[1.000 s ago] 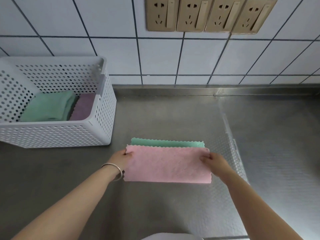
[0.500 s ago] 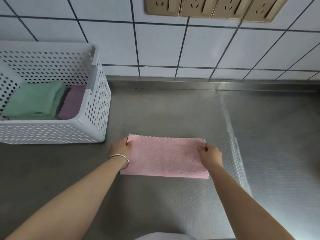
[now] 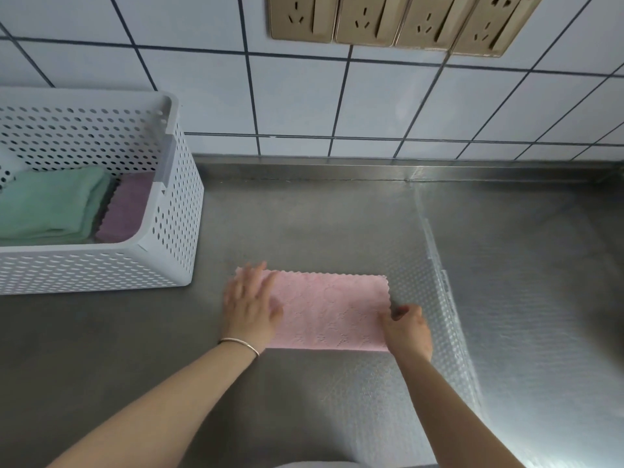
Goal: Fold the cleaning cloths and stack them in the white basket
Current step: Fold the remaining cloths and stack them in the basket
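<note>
A pink cleaning cloth point(image 3: 332, 310), folded into a long rectangle, lies flat on the steel counter in front of me. My left hand point(image 3: 251, 304) rests flat on its left end with the fingers spread. My right hand point(image 3: 407, 327) pinches the cloth's right edge near the lower corner. The white perforated basket point(image 3: 169, 231) stands at the left and holds a folded green cloth point(image 3: 50, 204) with a purple cloth point(image 3: 126, 206) beside it.
The steel counter point(image 3: 304, 224) runs back to a tiled wall with a row of gold sockets point(image 3: 398, 18). A textured clear sheet point(image 3: 506, 298) covers the counter's right part, and its edge passes just right of the cloth.
The pink half came down over the green strip, so only pink shows. My left hand let go of the corner and flattened onto the cloth. My right hand slid down the right edge.
</note>
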A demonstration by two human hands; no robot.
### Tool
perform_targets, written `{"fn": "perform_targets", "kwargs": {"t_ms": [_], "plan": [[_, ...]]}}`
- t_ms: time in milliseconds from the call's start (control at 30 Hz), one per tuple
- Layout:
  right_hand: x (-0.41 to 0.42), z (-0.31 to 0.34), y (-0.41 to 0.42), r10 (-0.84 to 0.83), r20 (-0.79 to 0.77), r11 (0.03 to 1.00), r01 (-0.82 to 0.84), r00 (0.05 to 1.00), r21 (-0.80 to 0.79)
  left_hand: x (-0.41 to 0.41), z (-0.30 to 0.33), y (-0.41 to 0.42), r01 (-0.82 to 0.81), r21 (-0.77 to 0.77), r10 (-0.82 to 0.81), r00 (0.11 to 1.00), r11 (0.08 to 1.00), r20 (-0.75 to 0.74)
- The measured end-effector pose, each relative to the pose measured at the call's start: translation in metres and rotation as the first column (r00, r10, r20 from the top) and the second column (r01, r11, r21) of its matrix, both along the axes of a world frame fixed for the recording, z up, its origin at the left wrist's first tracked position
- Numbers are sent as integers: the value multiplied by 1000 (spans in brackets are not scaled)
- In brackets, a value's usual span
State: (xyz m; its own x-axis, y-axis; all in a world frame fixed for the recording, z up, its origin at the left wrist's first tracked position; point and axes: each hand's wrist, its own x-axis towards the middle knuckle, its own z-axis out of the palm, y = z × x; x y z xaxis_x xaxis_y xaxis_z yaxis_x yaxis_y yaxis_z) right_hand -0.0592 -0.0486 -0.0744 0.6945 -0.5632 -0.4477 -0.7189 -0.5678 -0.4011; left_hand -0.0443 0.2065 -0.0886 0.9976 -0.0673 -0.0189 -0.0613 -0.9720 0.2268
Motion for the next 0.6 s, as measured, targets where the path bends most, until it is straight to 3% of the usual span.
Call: {"fn": "perform_targets", "kwargs": {"t_ms": [67,133,233,400,600], "plan": [[-9,-1,3,19,-25,1000,-20,999,-20,-11,-2,-22,206,67,-197,973,976,-123],[-15,-2,7,26,-50,999,-28,998,-25,-17,-7,-38,325,101,-295,926,940,-236],[-19,0,12,36,-94,999,-40,995,-36,-17,-20,-45,466,145,-413,864,873,-287],[-21,4,10,111,-170,994,-112,979,6,-10,-15,-45,508,149,-418,815,848,-401],[-22,13,16,100,-78,993,-94,992,74,0,0,-46,507,145,-398,797,850,-454]]}}
